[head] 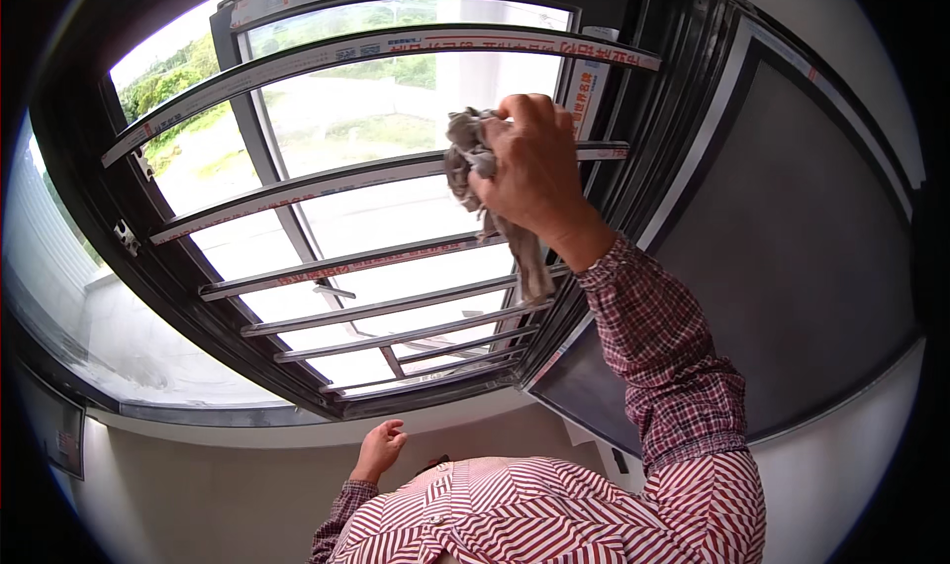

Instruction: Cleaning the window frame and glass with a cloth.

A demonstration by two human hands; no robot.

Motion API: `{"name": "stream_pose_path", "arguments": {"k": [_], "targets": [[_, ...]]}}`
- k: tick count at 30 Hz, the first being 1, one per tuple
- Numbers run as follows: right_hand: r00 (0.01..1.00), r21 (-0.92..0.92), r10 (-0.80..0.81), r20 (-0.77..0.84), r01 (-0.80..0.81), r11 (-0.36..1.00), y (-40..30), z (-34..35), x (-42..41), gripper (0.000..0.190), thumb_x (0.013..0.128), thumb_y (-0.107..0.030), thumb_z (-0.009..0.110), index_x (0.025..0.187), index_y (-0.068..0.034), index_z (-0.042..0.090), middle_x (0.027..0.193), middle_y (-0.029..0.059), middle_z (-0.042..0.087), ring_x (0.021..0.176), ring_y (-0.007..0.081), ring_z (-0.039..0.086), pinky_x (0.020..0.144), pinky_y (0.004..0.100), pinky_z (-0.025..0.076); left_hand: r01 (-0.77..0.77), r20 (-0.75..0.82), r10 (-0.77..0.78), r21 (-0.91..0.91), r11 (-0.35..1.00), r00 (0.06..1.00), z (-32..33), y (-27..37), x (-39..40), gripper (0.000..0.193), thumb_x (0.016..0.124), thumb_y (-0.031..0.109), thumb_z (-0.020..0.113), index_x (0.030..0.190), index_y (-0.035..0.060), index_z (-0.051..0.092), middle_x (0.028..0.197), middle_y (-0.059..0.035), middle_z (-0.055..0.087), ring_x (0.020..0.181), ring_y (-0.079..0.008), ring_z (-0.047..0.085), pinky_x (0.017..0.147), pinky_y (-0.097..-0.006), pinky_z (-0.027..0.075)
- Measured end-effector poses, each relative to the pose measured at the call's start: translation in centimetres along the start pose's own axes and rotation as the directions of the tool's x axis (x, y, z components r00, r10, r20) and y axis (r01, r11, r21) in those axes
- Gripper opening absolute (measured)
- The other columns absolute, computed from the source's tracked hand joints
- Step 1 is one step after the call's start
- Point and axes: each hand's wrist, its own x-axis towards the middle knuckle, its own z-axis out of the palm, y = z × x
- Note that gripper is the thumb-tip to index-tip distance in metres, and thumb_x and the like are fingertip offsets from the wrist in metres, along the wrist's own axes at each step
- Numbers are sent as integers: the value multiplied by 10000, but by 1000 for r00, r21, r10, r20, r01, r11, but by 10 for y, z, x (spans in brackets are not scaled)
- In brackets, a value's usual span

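Raised in front of the window, my right hand (pixel 531 167) grips a crumpled grey-brown cloth (pixel 469 152). One end of the cloth hangs down past the lower guard bars. Behind the hand run several horizontal metal guard bars (pixel 356 171), with printed protective film on many of them. Whether the cloth touches a bar, I cannot tell. Low in the view, my left hand (pixel 382 445) holds nothing visible, its fingers partly bent, near the wall below the window. Beyond the bars, a dark-framed window sash (pixel 263 130) stands swung outward.
A dark screen panel (pixel 801 252) in a frame stands swung to the right. Metal latch plates (pixel 128 237) sit on the left window frame (pixel 89 171). Left of it is a fixed glass pane (pixel 126 341) with smudges. A pale sill (pixel 415 404) runs beneath.
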Motion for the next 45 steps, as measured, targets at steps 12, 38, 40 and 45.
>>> {"name": "stream_pose_path", "arguments": {"k": [12,38,40,45], "targets": [[963,-227,223,-153,-254,940,73,-65,-63,446,649,-94,755,1049,-52,564,989,83,549,921,259,601,788,346,536,-33,124,18,114,993,992,25,-1,11,383,806,237,636,1131,35,623,944,-157,686,871,-273,668,782,-354,523],[926,110,378,-18,-374,921,47,-45,-49,371,720,-122,648,1068,-26,562,974,150,645,841,332,656,725,385,540,-105,243,59,180,978,968,37,18,7,390,800,240,612,1136,44,623,942,-152,688,881,-295,661,792,-371,516],[941,-238,329,-81,-339,910,72,-51,-51,360,728,-139,697,1032,-31,538,928,136,652,791,294,672,642,360,554,-112,228,69,181,977,971,41,19,3,390,800,238,611,1138,44,621,944,-154,688,883,-294,661,794,-371,515],[917,-408,392,76,-330,851,86,-49,-41,280,726,-197,701,888,-37,538,777,157,663,726,305,674,609,383,551,-82,310,25,173,981,950,48,3,4,404,792,255,605,1136,43,622,928,-151,688,887,-285,661,801,-370,512]]}}
